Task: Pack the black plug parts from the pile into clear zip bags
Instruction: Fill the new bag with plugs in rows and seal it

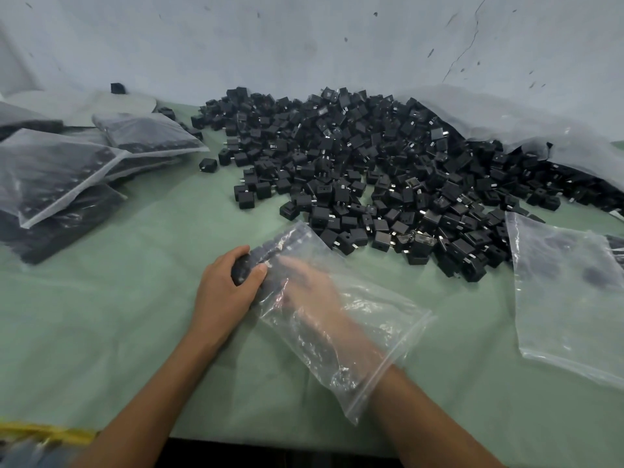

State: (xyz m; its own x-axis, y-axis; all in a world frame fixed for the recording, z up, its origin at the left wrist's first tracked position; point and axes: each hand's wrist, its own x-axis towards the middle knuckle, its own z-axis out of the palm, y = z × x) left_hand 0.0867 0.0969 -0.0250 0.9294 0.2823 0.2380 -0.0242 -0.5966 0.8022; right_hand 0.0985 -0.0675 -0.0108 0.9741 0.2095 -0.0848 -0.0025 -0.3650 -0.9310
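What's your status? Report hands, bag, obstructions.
Left hand grips zip bag end. Right hand inside bag, blurred, grip unclear. Plug parts seated inside. No obstruction seen.

Black plug parts [371, 170] heap along the worktop's [135, 315] far edge. My clear zip bag [364, 319] lies slantwise toward the near edge, mouth facing me, with a row of plugs [287, 243] in its far end. Filled bags [67, 170] are stacked at the left edge, and an empty bag [567, 298] lies flat at the right.

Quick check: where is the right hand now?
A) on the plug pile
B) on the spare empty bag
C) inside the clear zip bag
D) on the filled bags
C: the right hand shows through the clear zip bag, whose mouth sits around its wrist; the left hand grips the bag's far end.
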